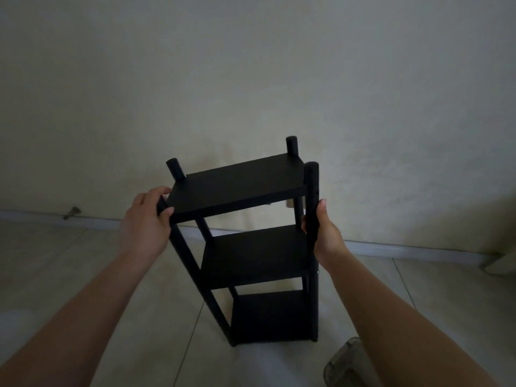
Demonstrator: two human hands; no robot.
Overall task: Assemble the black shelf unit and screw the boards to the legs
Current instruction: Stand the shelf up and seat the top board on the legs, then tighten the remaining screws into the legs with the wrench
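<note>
Head view shows the shelf [251, 241] upright on the floor [69, 275], left hand [145, 219] clamped on the top board's [237, 188] corner, right hand [325, 233] wrapped round the leg [311, 196] beside it, likely checking fit; next needs screws.

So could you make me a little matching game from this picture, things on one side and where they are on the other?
Things:
1. left hand
2. right hand
3. top board
4. bottom board

Places:
A. nearest the floor
B. round the near right leg
C. highest on the shelf unit
D. at the near left corner of the top board

Pairs: 1-D, 2-B, 3-C, 4-A
</note>
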